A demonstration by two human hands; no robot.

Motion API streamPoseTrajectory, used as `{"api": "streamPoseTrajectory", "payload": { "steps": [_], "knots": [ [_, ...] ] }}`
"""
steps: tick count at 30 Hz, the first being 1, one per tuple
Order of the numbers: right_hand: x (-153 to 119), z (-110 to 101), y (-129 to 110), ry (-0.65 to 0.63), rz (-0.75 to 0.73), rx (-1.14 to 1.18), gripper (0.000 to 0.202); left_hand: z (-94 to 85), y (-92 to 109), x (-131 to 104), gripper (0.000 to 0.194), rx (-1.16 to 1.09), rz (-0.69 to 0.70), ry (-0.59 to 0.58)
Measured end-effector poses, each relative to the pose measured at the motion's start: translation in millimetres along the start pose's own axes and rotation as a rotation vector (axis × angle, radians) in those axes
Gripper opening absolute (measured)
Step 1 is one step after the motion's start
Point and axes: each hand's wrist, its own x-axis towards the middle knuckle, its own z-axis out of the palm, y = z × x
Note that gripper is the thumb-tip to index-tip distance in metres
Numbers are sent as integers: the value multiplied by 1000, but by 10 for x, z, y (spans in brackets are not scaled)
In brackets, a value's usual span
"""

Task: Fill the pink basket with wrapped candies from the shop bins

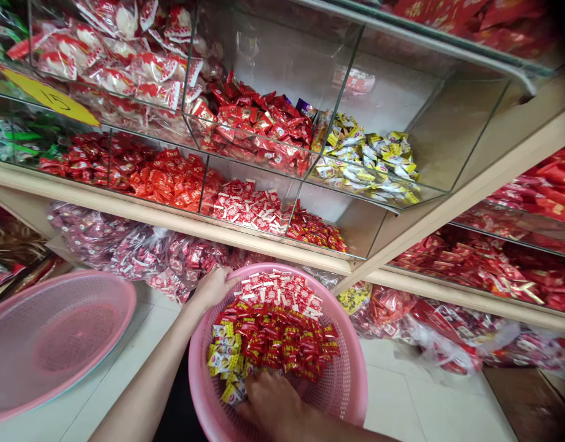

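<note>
A pink perforated basket holds red-and-white candies at its far side, red candies with yellow print in the middle and yellow-and-white candies at the left. My left hand is closed on the basket's upper left rim. Down inside the basket, my right hand has its fingers curled among the candies, beside the yellow-and-white ones. Its fingertips are hidden, so what it holds cannot be made out.
A second pink basket lies at the left. Glass-fronted shelf bins of wrapped candies stand ahead, above a wooden shelf edge. Bagged candies lie beneath it. A cardboard box is at the lower right.
</note>
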Motion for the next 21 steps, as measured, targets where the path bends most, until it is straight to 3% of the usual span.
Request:
{"api": "streamPoseTrajectory", "payload": {
  "steps": [5,12,21],
  "knots": [
    [-36,-138,-67,-100,64,7,33,14,-18,15,42,-2,10,4],
    [-145,-228,26,-26,108,139,33,3,-1,11,40,-1,-4,-1],
    [-74,-152,-10,8,63,-19,27,14,-7,16,41,3,-4,9]
  ]
}}
